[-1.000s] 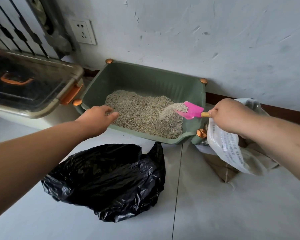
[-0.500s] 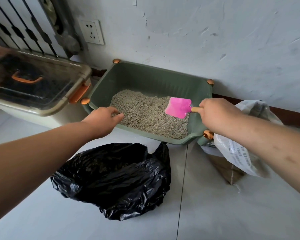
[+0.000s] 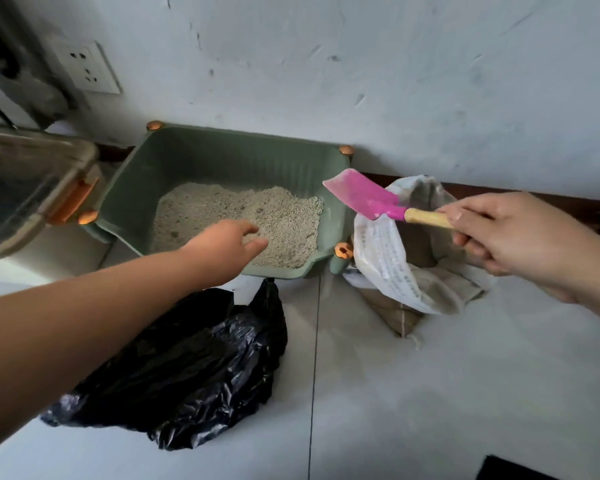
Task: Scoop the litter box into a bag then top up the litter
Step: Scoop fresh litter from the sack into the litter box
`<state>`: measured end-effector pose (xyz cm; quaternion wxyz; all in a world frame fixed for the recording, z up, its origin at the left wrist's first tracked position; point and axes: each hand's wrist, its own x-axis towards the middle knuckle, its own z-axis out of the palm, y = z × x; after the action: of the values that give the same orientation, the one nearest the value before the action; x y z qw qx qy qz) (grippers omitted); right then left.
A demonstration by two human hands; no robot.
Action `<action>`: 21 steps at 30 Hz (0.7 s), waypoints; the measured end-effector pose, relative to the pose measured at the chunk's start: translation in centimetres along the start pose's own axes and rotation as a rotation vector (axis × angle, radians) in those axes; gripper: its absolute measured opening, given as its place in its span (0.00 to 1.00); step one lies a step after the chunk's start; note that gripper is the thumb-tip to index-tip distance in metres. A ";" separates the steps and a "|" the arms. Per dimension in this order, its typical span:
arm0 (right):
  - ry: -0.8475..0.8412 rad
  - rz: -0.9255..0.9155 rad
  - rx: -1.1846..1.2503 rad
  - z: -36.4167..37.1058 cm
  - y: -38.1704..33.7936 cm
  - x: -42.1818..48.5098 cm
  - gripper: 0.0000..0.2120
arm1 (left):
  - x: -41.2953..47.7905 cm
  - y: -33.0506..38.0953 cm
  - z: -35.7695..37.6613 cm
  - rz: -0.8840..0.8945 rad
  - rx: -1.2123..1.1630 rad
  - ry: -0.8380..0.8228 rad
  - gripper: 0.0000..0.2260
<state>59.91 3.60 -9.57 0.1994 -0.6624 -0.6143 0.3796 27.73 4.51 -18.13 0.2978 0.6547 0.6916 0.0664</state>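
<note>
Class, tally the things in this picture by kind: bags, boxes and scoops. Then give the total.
Bags: 2 (black rubbish bag, litter sack)
Boxes: 2 (green litter box, clear-lidded storage box)
Scoops: 1 (pink scoop)
Total: 5

I'm seeing the green litter box point(image 3: 239, 161) sitting against the wall, grey litter point(image 3: 257, 216) lying inside. My right hand point(image 3: 520, 237) is gripping the pink scoop point(image 3: 364, 195), empty, above the open white sack point(image 3: 388, 258) beside the box. The black bag point(image 3: 187, 368) is lying crumpled in front.
</note>
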 end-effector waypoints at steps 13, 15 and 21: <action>0.103 0.259 0.141 -8.4 10.3 -5.1 0.11 | 1.3 13.4 5.5 0.074 -0.082 -0.031 0.23; 0.058 0.255 0.007 -8.1 10.9 -4.0 0.13 | 1.5 14.2 5.9 0.063 -0.075 -0.028 0.24; -0.020 0.004 -0.688 -4.5 10.6 1.3 0.13 | 1.0 15.1 6.9 0.038 -0.035 -0.018 0.27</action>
<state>70.24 4.00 -14.79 -0.0423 -0.6883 -0.7070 0.1570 44.30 5.43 -16.79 0.3139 0.6629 0.6753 0.0782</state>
